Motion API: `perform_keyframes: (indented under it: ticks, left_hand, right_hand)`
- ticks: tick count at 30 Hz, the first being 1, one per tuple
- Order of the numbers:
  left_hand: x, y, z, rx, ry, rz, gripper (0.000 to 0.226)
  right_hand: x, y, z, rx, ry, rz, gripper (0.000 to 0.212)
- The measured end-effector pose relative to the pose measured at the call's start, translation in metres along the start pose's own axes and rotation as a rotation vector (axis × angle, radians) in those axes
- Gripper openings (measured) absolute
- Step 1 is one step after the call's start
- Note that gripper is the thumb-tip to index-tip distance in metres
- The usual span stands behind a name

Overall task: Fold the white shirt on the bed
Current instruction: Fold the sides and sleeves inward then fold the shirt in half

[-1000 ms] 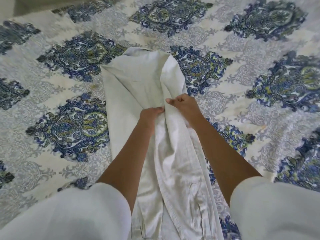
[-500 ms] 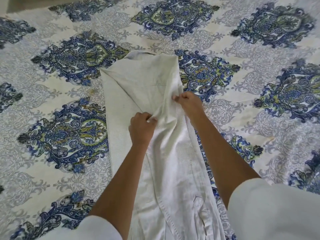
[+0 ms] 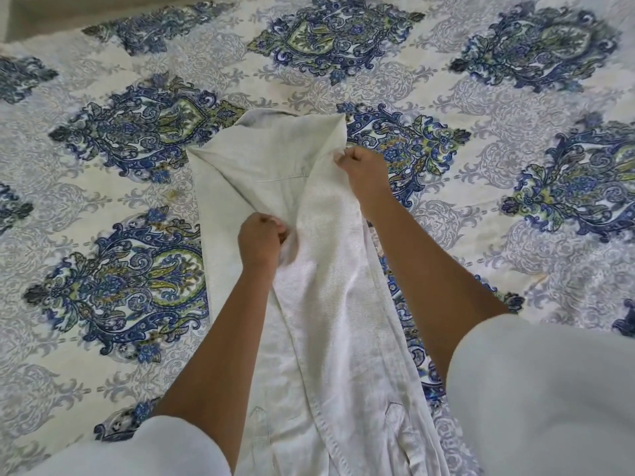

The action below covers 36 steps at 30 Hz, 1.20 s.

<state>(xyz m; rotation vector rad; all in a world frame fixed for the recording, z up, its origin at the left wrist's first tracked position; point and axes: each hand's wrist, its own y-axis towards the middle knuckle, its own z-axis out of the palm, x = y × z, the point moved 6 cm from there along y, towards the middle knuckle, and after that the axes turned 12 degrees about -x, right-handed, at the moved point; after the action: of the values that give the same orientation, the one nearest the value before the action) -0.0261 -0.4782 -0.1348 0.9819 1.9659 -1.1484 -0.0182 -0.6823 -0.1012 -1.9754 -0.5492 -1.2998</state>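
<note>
The white shirt [image 3: 330,304] lies long on the bed [image 3: 515,242], running from the person straight away. The left grip [image 3: 259,242] pinches its cloth in the middle. The right grip [image 3: 360,168] pinches the right edge, farther up.

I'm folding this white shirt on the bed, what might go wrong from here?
1. The left hand grips the white shirt nearer you than the right hand does, so the fold could come out crooked.
2. Fabric is bunched at the left hand; creases may get pressed in when it is laid on the bedspread.
</note>
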Motion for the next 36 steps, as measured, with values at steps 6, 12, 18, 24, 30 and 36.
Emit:
perform_keyframes:
  ticks: [6, 12, 18, 24, 30, 36]
  left_hand:
    - [-0.002, -0.013, 0.008, 0.312, 0.250, 0.104, 0.004]
    - [0.013, -0.015, -0.027, 0.043, 0.275, 0.261, 0.018]
    - [0.032, -0.016, -0.035, -0.013, 0.349, 0.243, 0.020]
    - [0.020, -0.026, -0.029, -0.011, 0.525, 0.541, 0.031]
    - [0.034, -0.016, -0.031, -0.017, 0.472, 0.270, 0.023]
    - [-0.037, -0.023, -0.001, -0.154, 0.598, 0.685, 0.020]
  right_hand:
    - [-0.004, 0.028, 0.015, -0.016, -0.013, 0.124, 0.028]
    - [-0.021, 0.030, 0.027, 0.041, -0.094, 0.102, 0.009]
    - [-0.030, 0.034, 0.028, 0.003, -0.204, 0.096, 0.025]
    - [-0.029, 0.036, 0.029, 0.010, -0.139, 0.193, 0.020]
    - [-0.021, 0.035, 0.024, -0.047, -0.048, 0.229, 0.022]
    - [-0.038, 0.009, -0.004, -0.170, -0.141, 0.093, 0.014]
